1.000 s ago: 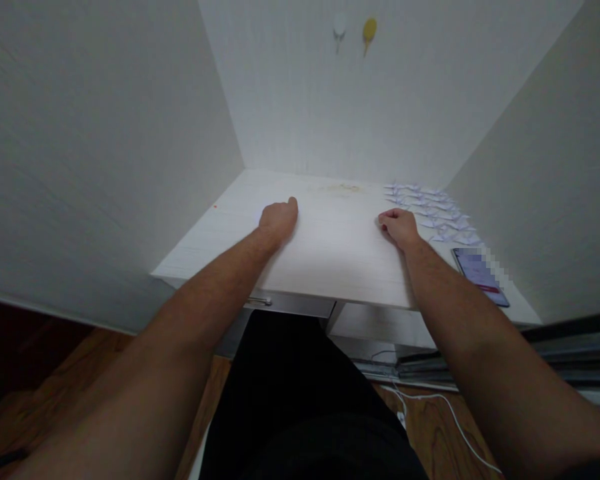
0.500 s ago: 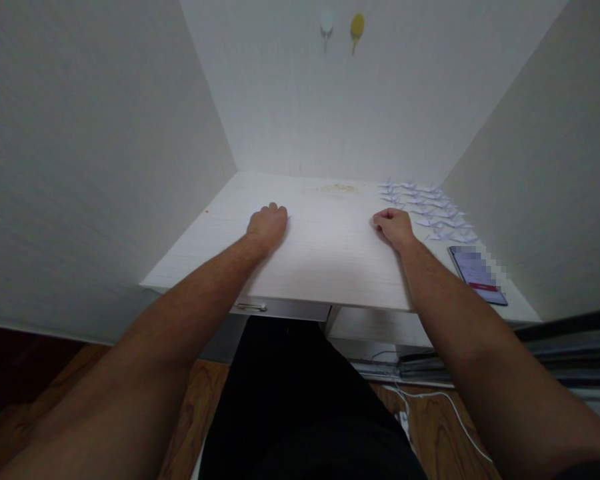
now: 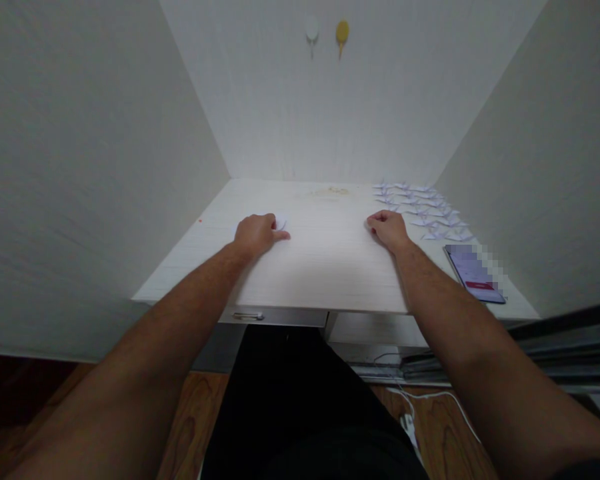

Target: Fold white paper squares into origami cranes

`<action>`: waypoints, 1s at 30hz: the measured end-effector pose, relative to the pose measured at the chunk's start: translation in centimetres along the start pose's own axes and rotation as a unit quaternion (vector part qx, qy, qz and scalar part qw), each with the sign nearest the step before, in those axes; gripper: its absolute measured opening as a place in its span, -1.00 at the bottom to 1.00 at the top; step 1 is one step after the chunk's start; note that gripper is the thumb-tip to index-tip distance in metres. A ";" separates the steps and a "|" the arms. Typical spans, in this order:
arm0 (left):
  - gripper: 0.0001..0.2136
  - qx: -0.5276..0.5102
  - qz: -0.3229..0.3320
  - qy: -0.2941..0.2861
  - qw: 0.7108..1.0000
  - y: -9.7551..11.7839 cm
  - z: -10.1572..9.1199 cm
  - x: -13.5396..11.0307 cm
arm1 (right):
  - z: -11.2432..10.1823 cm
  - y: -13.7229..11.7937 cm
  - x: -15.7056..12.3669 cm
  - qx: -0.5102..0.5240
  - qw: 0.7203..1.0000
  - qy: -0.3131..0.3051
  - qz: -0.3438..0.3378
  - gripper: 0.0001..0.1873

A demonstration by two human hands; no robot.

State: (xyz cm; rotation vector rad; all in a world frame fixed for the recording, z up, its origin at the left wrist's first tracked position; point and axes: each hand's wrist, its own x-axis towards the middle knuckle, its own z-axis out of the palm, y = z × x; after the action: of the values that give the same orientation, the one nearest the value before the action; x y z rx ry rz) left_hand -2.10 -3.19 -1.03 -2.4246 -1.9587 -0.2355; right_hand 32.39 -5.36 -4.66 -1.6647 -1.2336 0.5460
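Both my hands rest on a white desk (image 3: 325, 267). My left hand (image 3: 257, 233) lies knuckles up with fingers curled, its fingertips pressing on a small pale paper piece (image 3: 282, 223) that shows just past them. My right hand (image 3: 387, 228) sits at the desk's middle right as a loose fist, fingers curled under; nothing shows in it. Several small folded paper shapes (image 3: 423, 210) lie in rows just right of my right hand, at the back right of the desk.
A phone (image 3: 473, 272) with a lit screen lies near the desk's right front corner. White walls close the desk in on three sides; two hooks (image 3: 327, 32) hang on the back wall. A drawer handle (image 3: 247, 315) sits under the front edge. A white cable (image 3: 430, 413) trails on the wooden floor.
My left hand has drawn back toward me and slightly left, curling over the paper piece. My right hand has barely moved. The view has shifted a little.
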 end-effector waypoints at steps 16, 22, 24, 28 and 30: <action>-0.73 -0.068 0.012 -0.036 0.997 -3.0 -1.3 1.4 | 0.1 0.2 0.2 0.015 1.000 -0.007 -0.006 -0.85; -0.64 -0.034 0.039 0.006 0.999 -3.6 -0.9 1.2 | 0.1 0.2 0.1 0.030 1.000 -0.009 -0.003 -0.84; -0.62 -0.015 0.079 -0.008 0.997 -3.5 -0.7 1.1 | 0.2 0.3 0.1 0.026 1.000 -0.009 -0.003 -0.82; -0.58 0.035 0.094 -0.036 0.994 -2.4 -0.6 0.9 | 0.1 0.2 0.1 0.024 1.000 -0.011 0.001 -0.81; -0.47 0.046 0.098 -0.036 0.993 -1.8 -0.7 0.9 | 0.1 0.2 0.1 0.023 1.000 -0.011 0.000 -0.81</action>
State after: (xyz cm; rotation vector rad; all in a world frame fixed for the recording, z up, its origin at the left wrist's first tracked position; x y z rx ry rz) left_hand -3.72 -2.03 -0.37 -2.5746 -1.6982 -0.0523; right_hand 32.41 -5.21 -4.85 -1.6243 -1.2274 0.5893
